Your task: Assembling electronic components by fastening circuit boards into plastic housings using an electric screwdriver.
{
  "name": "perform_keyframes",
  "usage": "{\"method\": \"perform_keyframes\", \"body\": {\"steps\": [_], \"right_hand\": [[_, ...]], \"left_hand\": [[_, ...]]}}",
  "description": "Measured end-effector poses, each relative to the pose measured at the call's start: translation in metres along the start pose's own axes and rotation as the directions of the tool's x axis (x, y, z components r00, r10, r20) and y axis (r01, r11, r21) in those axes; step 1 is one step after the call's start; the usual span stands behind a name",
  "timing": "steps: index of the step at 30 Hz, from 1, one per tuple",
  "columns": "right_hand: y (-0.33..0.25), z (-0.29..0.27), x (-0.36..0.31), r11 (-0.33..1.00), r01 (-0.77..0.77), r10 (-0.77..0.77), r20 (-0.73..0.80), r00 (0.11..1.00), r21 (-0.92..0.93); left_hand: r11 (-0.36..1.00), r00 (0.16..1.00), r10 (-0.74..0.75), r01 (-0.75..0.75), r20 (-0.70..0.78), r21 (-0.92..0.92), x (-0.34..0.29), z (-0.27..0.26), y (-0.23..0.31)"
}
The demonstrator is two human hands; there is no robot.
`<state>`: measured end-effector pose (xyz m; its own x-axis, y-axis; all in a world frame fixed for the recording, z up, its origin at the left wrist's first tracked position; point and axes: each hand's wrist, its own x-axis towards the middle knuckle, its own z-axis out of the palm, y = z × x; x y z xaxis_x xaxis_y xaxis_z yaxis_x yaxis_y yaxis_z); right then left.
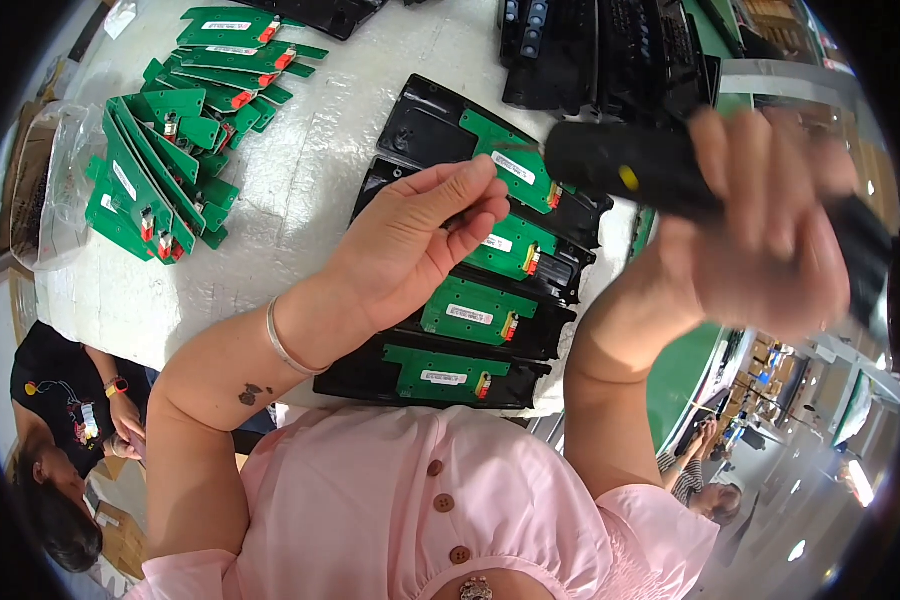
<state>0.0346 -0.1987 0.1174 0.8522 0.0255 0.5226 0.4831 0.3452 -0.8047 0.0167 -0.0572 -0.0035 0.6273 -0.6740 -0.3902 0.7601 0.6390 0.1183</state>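
My right hand (760,235), smeared by motion, is wrapped round a black electric screwdriver (625,165) with a yellow dot. Its thin bit points left, toward my left fingertips. My left hand (405,240) is closed in a pinch close to the bit's tip; whatever lies between the fingers is too small or hidden to name. Beneath both hands, several black plastic housings (422,112) lie in a slanted row, each with a green circuit board (460,313) set in it. The boards carry white labels and red-and-yellow connectors. My left hand covers part of the upper housings.
Loose green circuit boards (135,180) are piled at the left on the white foam-covered table (280,180). A clear plastic bag (65,190) sits beside them. More black housings (560,60) are stacked at the far right. One person (70,410) is at lower left, another (695,485) at lower right.
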Motion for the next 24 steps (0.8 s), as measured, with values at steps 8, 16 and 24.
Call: {"method": "perform_keyframes", "body": {"steps": [8,16,24], "right_hand": [[-0.018,-0.009,-0.019,0.997,-0.05,0.038,0.2,0.979,0.054],[0.016,-0.028,-0.017,0.992,0.044,-0.053,-0.071,0.996,-0.122],[0.045,-0.044,-0.014,0.967,-0.065,0.004,-0.238,0.971,-0.248]], "left_hand": [[0.994,0.991,-0.05,0.061,0.125,-0.086,0.003,-0.012,-0.004],[0.957,0.954,-0.29,0.291,-0.082,0.005,-0.004,0.015,-0.01],[0.924,0.971,-0.196,0.136,0.136,0.358,-0.007,0.003,-0.018]]}}
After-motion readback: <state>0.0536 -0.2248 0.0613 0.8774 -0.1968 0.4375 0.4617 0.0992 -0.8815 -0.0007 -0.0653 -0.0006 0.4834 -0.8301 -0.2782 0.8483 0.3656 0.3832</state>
